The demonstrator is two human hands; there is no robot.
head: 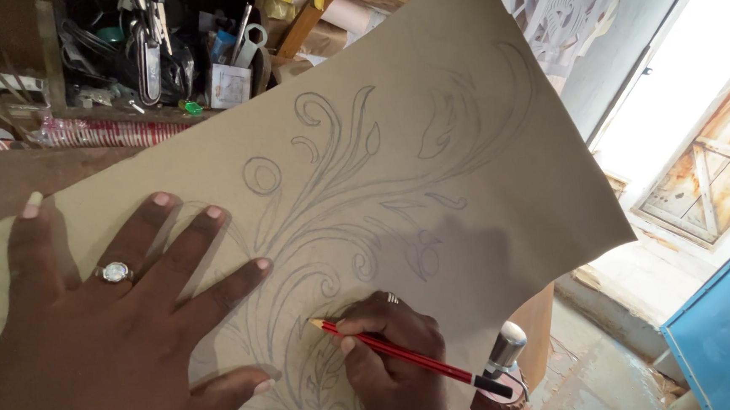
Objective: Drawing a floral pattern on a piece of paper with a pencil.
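Observation:
A large tan sheet of paper (428,125) lies across a brown work surface, covered with a pencil drawing of curling leaves and scrolls. My left hand (110,322) presses flat on its lower left part, fingers spread, with a ring on one finger. Holding a red pencil (399,353) with a black end, my right hand (396,359) rests on the sheet near the bottom middle. The pencil tip touches the paper among the drawn leaves.
A cluttered shelf (81,121) at the back left holds tools, a wrench (247,43) and small boxes. A metal knob (507,344) stands just right of my right hand. A blue panel (727,326) and a weathered wooden door (709,175) lie to the right.

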